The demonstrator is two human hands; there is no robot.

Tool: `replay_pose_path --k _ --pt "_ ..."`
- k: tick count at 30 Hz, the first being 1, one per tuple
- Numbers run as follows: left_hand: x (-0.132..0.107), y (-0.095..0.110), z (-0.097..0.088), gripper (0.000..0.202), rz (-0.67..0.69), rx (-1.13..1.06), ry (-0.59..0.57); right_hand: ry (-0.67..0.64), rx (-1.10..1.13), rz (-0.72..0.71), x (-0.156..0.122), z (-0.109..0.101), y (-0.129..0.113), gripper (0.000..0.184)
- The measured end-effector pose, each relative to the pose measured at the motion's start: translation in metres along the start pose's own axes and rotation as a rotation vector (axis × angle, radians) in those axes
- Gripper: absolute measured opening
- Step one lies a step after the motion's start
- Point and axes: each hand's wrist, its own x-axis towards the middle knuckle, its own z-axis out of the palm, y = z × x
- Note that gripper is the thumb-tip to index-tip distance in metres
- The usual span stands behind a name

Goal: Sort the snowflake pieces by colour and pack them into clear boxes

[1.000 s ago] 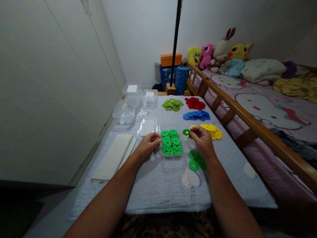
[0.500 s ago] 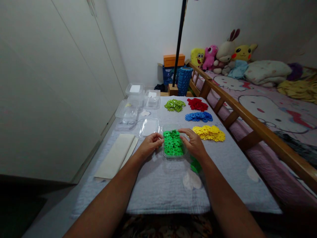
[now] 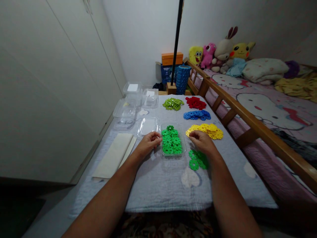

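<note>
A clear plastic container (image 3: 183, 153) holds green flower-shaped plastic pieces (image 3: 171, 142) in overlapping rows, with a single one at the far end. My left hand (image 3: 151, 141) is at its left side, fingers and thumb closed on the rim. To the right of the container, my right hand (image 3: 201, 140) hovers with bent fingers slightly apart and nothing visible in them. Beneath that hand and wrist lie several loose green pieces (image 3: 194, 164), partly hidden. The yellow pile (image 3: 210, 131) is just beyond my right fingers.
Blue (image 3: 197, 115), red (image 3: 195, 102) and light-green (image 3: 173, 104) piles lie further back. A clear lid (image 3: 148, 127) and a folded cream cloth (image 3: 114, 155) are at left, clear containers (image 3: 125, 109) behind them. A wooden bed rail (image 3: 237, 117) borders the table's right side.
My right hand has left the container and moved right, over the loose green pieces, uncovering more of them. My left hand stays at the container's rim.
</note>
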Motion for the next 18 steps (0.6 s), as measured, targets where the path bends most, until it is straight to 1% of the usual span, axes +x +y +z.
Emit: replay_pose_path --k 2,6,8,12,15,18 --pt "0.0 0.0 -0.001 0.034 0.01 0.008 -0.001 -0.001 -0.014 -0.049 0.0 0.002 -0.003 0.014" --pt "0.001 0.0 -0.001 0.032 0.023 0.02 -0.004 0.127 -0.012 -0.276 0.001 0.012 -0.019 0.023" --pt "0.001 0.0 0.0 0.032 0.021 0.016 -0.001 0.148 -0.027 -0.338 0.002 0.019 -0.028 0.027" --pt "0.0 0.001 0.001 0.035 0.003 -0.007 0.006 0.062 -0.141 -0.331 0.008 0.029 -0.044 0.03" --pt "0.0 0.001 0.001 0.036 0.004 -0.002 0.003 -0.016 -0.258 -0.343 0.016 0.033 -0.053 0.033" --pt "0.001 0.001 -0.001 0.036 0.011 0.008 -0.007 -0.067 -0.358 -0.371 0.024 0.035 -0.061 0.037"
